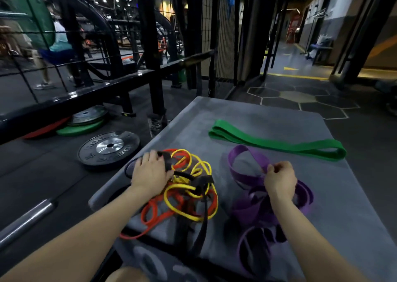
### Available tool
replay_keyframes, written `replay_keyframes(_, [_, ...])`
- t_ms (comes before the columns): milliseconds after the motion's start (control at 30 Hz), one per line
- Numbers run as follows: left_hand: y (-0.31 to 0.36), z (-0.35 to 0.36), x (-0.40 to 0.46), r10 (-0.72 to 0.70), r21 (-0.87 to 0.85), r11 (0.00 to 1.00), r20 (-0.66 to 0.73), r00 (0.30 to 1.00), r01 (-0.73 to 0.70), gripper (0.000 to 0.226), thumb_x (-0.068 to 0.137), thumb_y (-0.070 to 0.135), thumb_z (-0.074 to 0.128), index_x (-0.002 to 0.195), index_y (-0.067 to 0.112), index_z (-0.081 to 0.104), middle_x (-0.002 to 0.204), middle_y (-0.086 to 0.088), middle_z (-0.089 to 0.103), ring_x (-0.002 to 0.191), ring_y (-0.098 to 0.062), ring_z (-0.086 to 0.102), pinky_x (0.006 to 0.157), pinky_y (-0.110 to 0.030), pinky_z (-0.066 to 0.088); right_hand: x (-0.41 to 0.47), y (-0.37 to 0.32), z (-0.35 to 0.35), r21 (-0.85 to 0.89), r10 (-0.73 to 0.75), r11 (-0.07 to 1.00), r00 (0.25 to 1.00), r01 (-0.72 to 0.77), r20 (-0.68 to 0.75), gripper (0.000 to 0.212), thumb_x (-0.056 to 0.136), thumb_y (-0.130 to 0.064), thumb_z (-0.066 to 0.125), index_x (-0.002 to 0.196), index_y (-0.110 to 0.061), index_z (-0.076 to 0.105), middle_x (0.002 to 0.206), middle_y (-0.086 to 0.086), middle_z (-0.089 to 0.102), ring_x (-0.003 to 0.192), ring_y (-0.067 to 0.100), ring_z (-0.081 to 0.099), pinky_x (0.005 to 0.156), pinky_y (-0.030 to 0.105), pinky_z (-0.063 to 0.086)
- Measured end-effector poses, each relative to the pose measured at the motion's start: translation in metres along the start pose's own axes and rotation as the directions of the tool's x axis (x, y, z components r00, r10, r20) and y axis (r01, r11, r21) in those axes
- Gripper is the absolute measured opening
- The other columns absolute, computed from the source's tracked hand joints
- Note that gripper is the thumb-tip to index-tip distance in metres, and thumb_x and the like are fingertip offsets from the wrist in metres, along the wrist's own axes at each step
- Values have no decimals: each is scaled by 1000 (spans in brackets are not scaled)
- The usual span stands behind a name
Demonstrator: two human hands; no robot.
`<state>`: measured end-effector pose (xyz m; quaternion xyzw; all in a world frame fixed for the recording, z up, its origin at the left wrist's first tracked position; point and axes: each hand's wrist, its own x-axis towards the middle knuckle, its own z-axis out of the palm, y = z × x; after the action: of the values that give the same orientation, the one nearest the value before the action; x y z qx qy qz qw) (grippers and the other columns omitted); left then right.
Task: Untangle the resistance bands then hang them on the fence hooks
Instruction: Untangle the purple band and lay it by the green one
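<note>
Bands are on a grey padded platform [268,118], not on any hooks yet. Near left: tangled knot of a yellow tube band [189,187] looped through an orange flat band [154,211], with black webbing handles [202,185] and straps mixed in. One orange loop hangs over the platform's near-left edge. Near right: purple flat band [247,163], wide, twisted into several overlapping loops, one loop standing up toward the far side. Far right: green flat band [277,142], already separate, lying flat and folded double, well apart from the knot.

Left hand [150,172] grips a black handle at the far-left side of the yellow/orange knot, fingers curled round it. Right hand [279,178] pinches a fold of the purple band, fingers clenched on it.

Floor is dark rubber. Left of the platform: black weight plate [108,150] lying flat, green plates [81,129] stacked farther off, steel barbell end [25,219] near left. Behind that, a black wire fence [64,52] and rack uprights, a person standing beyond it. Far right: hexagon-marked floor and a corridor with yellow lines.
</note>
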<state>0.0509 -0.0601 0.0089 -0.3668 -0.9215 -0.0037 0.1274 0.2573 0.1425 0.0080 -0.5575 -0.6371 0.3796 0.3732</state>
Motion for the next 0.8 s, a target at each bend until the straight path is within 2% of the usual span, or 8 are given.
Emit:
replay_keyframes(100, [32,-12,-10,-80,-135,990,-267,960,45,63,76,61,58,99,3,55,103,-19,53,95,-37,55,82,-43,47,-7,7,-1,15,-24,1000,1000,24,-12,13,96,-18,48,99,-5,50,87,9,55,79,27,49,67,34,37])
replay_keyframes(233, [84,6,-39,19,-203,979,101,995,2,99,68,81,44,140,15,26,144,-13,28,128,-34,36,110,-49,24,-13,15,-3,77,-48,996,998,51,-30,15,94,-15,49,101,-1,51,87,9,55,82,29,53,69,33,36])
replay_keyframes(333, [101,21,-49,68,-191,981,263,962,-17,87,71,68,53,143,33,18,153,-11,10,134,-36,29,110,-55,20,-14,19,-8,123,-47,991,998,51,-37,15,93,-12,49,103,-2,52,89,8,55,82,25,49,71,30,34])
replay_keyframes(467, [93,22,-40,118,-75,992,213,970,-104,44,87,22,52,129,31,40,139,-14,26,111,-33,51,90,-44,43,-11,27,-13,112,-51,992,999,52,-10,10,91,-10,52,99,-4,54,91,11,59,87,29,54,73,30,35])
replay_keyframes(600, [47,20,-19,252,165,955,-9,968,-247,34,74,18,40,89,27,68,100,-15,61,65,-28,60,52,-35,51,-11,26,-11,91,-70,993,998,69,11,15,90,-8,49,102,-2,56,100,16,63,96,34,57,75,33,38])
replay_keyframes(667, [24,19,-16,235,250,939,36,971,-237,37,77,14,39,99,24,66,115,-18,59,85,-32,61,69,-40,52,-12,24,-10,87,-83,993,996,81,24,16,90,-8,49,103,-2,56,102,16,64,96,34,57,75,34,39])
replay_keyframes(733, [9,27,-14,225,302,922,96,970,-244,41,87,13,45,126,24,49,149,-16,29,124,-30,44,98,-44,39,-11,24,-9,85,-81,993,996,78,32,16,90,-9,48,104,-3,56,102,15,64,96,33,58,75,33,40])
replay_keyframes(800, [8,27,-15,172,167,966,151,974,-196,46,91,17,45,135,26,39,158,-10,6,139,-26,24,111,-42,23,-11,25,-9,88,-81,993,996,78,36,16,90,-9,49,103,-3,57,98,12,62,94,31,57,76,33,40])
